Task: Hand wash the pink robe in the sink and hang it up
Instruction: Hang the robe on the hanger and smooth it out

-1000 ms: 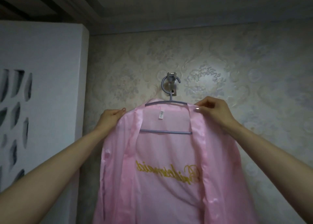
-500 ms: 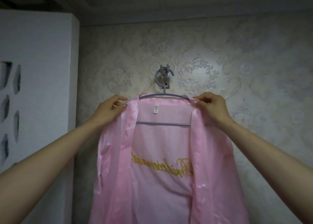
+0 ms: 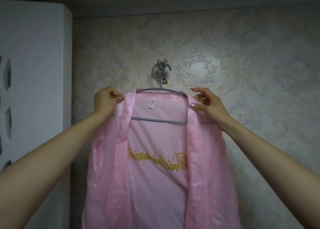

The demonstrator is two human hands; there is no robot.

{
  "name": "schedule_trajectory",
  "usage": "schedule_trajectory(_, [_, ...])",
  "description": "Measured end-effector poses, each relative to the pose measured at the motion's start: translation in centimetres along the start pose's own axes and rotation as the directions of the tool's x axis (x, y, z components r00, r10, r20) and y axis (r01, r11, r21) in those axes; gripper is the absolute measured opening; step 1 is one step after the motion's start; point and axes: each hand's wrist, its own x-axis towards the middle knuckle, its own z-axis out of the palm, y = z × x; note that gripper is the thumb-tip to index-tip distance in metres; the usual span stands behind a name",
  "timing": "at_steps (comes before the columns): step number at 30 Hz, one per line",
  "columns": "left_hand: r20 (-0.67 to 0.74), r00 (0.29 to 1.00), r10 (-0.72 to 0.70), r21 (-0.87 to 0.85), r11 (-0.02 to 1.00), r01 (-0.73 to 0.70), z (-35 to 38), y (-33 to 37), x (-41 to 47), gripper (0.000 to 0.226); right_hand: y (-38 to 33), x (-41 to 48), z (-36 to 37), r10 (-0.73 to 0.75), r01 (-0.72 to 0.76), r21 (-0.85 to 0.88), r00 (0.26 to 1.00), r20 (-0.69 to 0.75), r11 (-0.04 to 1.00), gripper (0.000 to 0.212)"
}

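Pink robe (image 3: 155,159) is hung up, so we're at the final tidy.
It's on the grey hanger (image 3: 161,91) on the wall hook (image 3: 161,67). Our L hand (image 3: 105,100) pinches the collar edge; R hand (image 3: 207,102) has its thumb on the shoulder, fingers half spread, pinch unclear. We reckon only straightening is left.

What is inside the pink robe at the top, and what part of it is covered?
A grey hanger is inside the pink robe: its top arc and lower bar show in the open front. Its shoulder ends are covered by fabric.
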Motion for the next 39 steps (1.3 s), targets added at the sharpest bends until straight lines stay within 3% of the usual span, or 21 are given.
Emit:
schedule_trajectory(2, [0.006,0.99,0.144,0.311,0.94,-0.139,0.0,1.4,-0.5,0.013,-0.2,0.2,0.5,-0.01,0.003,-0.098,0.998,-0.068,0.995,0.031])
schedule_trajectory(4, [0.055,0.966,0.254,0.454,0.855,-0.251,0.2,2.8,-0.8,0.014,-0.5,0.5,1.2,-0.025,0.003,-0.148,0.989,-0.148,0.989,0.017])
schedule_trajectory(6, [0.108,0.951,0.291,0.474,0.826,-0.306,0.4,3.4,-0.9,0.016,-0.5,0.6,1.7,-0.03,-0.006,-0.227,0.988,-0.155,0.974,0.014])
schedule_trajectory(9, [0.139,0.959,0.245,0.38,0.881,-0.281,0.4,2.6,-1.0,0.029,0.2,0.4,1.5,-0.049,0.008,-0.322,0.992,-0.119,0.947,0.034])
schedule_trajectory(12, [0.028,0.96,0.277,0.283,0.919,-0.273,-0.9,0.2,-1.5,0.033,1.2,-0.3,1.1,-0.14,0.074,-0.406,0.981,-0.134,0.911,0.055])
schedule_trajectory(15, [-0.086,0.99,0.11,0.091,0.991,-0.102,-2.0,-3.3,-3.8,0.03,1.7,-2.1,1.2,-0.336,0.193,-0.573,0.929,-0.155,0.796,0.049])
schedule_trajectory(18, [0.005,0.985,-0.171,0.124,0.978,0.169,-1.7,-7.2,-7.8,0.059,0.7,-5.3,4.1,-0.535,0.368,-0.537,0.823,-0.192,0.759,0.028])
schedule_trajectory(19, [0.054,0.969,-0.239,0.135,0.964,0.23,-1.5,-8.1,-8.8,0.071,0.1,-6.4,5.7,-0.546,0.421,-0.478,0.823,-0.155,0.771,0.023])
schedule_trajectory(21, [0.117,0.934,-0.339,0.117,0.938,0.326,-1.1,-9.5,-9.8,0.079,-1.2,-7.8,9.7,-0.35,0.334,-0.242,0.936,-0.028,0.911,0.017])
schedule_trajectory(22, [0.133,0.917,-0.376,0.114,0.925,0.363,-1.0,-9.6,-9.9,0.074,-2.1,-8.3,11.8,-0.128,0.132,-0.065,0.99,0.057,0.989,0.014])
schedule_trajectory(23, [0.14,0.904,-0.404,0.132,0.912,0.387,-1.1,-9.8,-9.9,0.063,-2.6,-8.6,14.1,0.106,-0.124,0.103,0.981,0.162,0.987,0.012])
schedule_trajectory(24, [0.137,0.897,-0.421,0.173,0.901,0.397,-1.3,-9.7,-10.0,0.048,-2.8,-8.7,16.4,0.291,-0.341,0.196,0.925,0.244,0.919,0.013])
schedule_trajectory(26, [0.154,0.887,-0.436,0.245,0.886,0.393,-2.0,-9.7,-10.6,0.02,-2.7,-8.9,20.3,0.463,-0.512,0.135,0.841,0.28,0.848,0.035])
schedule_trajectory(27, [0.182,0.877,-0.444,0.272,0.88,0.389,-2.5,-9.7,-11.1,0.012,-2.5,-9.1,21.9,0.479,-0.508,0.054,0.838,0.261,0.86,0.048])
schedule_trajectory(29, [0.229,0.857,-0.462,0.321,0.867,0.382,-3.6,-10.5,-12.2,0.022,-2.1,-9.7,23.5,0.477,-0.467,-0.099,0.859,0.188,0.879,0.054])
schedule_trajectory(31, [0.241,0.845,-0.478,0.289,0.866,0.408,-5.0,-11.8,-13.1,0.03,-1.5,-10.5,24.3,0.444,-0.422,-0.175,0.889,0.115,0.89,0.034])
schedule_trajectory(33, [0.234,0.855,-0.463,0.151,0.886,0.439,-6.1,-12.4,-13.6,0.035,-1.1,-11.0,24.5,0.403,-0.378,-0.211,0.911,0.089,0.902,0.011])
schedule_trajectory(36, [0.219,0.848,-0.483,0.014,0.871,0.492,-7.7,-12.8,-13.9,0.043,-0.3,-11.4,24.8,0.452,-0.46,0.014,0.878,0.159,0.888,0.019])
schedule_trajectory(39, [0.254,0.87,-0.422,0.058,0.905,0.422,-8.9,-11.8,-13.9,0.041,1.8,-11.6,24.6,0.452,-0.486,0.177,0.869,0.204,0.856,0.012])
